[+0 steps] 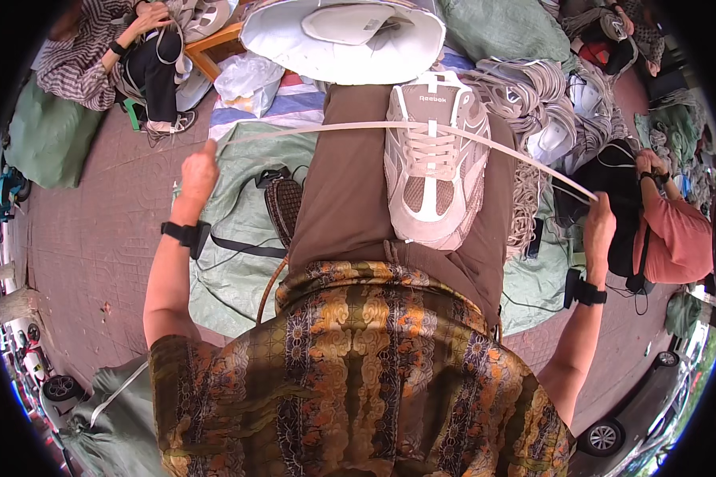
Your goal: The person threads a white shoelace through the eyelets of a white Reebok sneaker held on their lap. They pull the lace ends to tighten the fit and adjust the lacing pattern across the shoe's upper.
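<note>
A beige and white sneaker point(435, 171) lies on my lap, its toe toward me and its tongue away from me. Flat beige shoelace point(326, 127) crisscrosses its lower eyelets, and two long ends run out from the upper part to either side. My left hand point(199, 176) is closed on the left end, held out wide over the green sheet. My right hand point(599, 224) pinches the other end, far out to the right. Both ends look stretched, bowing slightly upward over my knees. Neither hand touches the shoe itself.
Beyond my knees stands a white round container point(342, 48). Bundled shoelaces point(525, 95) and several shoes pile up at the right. A clear plastic bag point(249, 83) and a brown woven bag point(283, 208) lie on the left. Co-workers sit nearby, one in a salmon shirt point(676, 230).
</note>
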The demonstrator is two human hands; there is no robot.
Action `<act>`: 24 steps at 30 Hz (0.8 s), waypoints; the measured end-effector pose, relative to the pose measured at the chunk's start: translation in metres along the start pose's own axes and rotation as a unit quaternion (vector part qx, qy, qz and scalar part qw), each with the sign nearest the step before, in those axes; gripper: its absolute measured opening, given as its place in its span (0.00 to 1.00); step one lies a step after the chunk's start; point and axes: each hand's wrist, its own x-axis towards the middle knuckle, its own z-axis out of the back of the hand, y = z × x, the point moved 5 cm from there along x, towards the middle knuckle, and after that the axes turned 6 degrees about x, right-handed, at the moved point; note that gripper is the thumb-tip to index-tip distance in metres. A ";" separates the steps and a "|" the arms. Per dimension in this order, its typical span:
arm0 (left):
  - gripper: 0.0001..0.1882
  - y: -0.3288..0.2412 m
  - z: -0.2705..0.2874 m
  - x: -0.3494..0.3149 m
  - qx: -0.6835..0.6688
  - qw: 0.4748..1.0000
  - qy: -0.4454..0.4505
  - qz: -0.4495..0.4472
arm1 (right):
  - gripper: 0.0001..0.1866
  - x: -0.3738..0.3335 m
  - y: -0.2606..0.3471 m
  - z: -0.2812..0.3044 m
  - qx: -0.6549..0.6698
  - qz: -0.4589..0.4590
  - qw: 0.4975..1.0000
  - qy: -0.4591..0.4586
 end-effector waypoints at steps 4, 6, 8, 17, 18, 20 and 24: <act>0.03 0.034 -0.017 -0.015 -0.018 0.997 -0.028 0.076 | 0.08 -0.023 -0.048 0.014 0.016 -0.062 0.996 -0.055; 0.03 0.046 -0.027 -0.050 -0.025 0.995 -0.012 0.091 | 0.08 -0.050 -0.068 0.020 0.013 -0.082 0.995 -0.046; 0.04 0.060 -0.037 -0.064 -0.018 0.994 -0.009 0.109 | 0.08 -0.064 -0.084 0.023 0.003 -0.092 0.994 -0.050; 0.05 0.075 -0.054 -0.080 0.017 0.991 0.004 0.135 | 0.10 -0.092 -0.131 0.020 0.034 -0.195 0.978 -0.068; 0.05 0.074 -0.055 -0.082 0.014 0.992 -0.001 0.126 | 0.10 -0.094 -0.134 0.018 0.031 -0.187 0.979 -0.077; 0.04 0.075 -0.057 -0.085 0.013 0.993 0.005 0.118 | 0.10 -0.100 -0.143 0.015 0.027 -0.192 0.977 -0.087; 0.05 0.080 -0.065 -0.095 0.016 0.991 0.035 0.132 | 0.09 -0.106 -0.162 0.008 0.096 -0.262 0.957 -0.078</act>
